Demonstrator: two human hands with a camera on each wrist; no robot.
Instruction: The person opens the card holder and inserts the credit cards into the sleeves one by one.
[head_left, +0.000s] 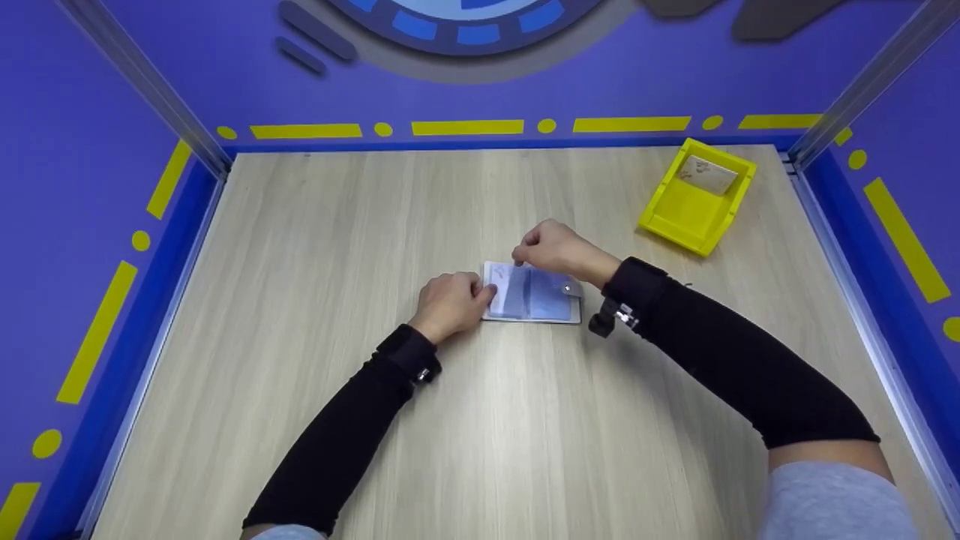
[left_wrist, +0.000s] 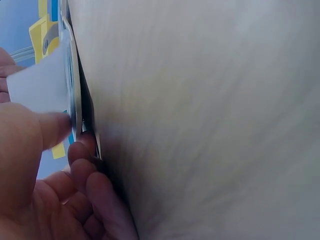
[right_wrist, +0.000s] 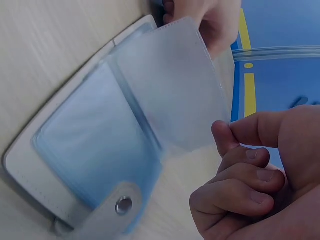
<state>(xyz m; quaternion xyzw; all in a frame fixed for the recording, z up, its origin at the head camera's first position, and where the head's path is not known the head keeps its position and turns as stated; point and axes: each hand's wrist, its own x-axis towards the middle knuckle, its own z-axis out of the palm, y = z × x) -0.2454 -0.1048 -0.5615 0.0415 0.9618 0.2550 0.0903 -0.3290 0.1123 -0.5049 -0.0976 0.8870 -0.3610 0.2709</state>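
An open card holder (head_left: pixel 551 296) with clear plastic sleeve pages lies near the middle of the table, its pale cover beneath. My left hand (head_left: pixel 448 302) grips its left edge. In the left wrist view the thumb (left_wrist: pixel 55 129) lies over the pages, with the other fingers curled at the cover's underside. At the top edge, my right hand (head_left: pixel 559 249) pinches the corner of a clear sleeve page (right_wrist: pixel 172 90) between thumb and index finger, and this page stands raised from the stack. A strap with a metal snap (right_wrist: pixel 124 205) sits on the holder's right side.
A yellow bin (head_left: pixel 682 214) stands at the back right of the table, with a patterned card (head_left: pixel 707 175) leaning inside. Blue walls with yellow markings (head_left: pixel 467 128) border the wood-grain table (head_left: pixel 337 225) at the back and both sides.
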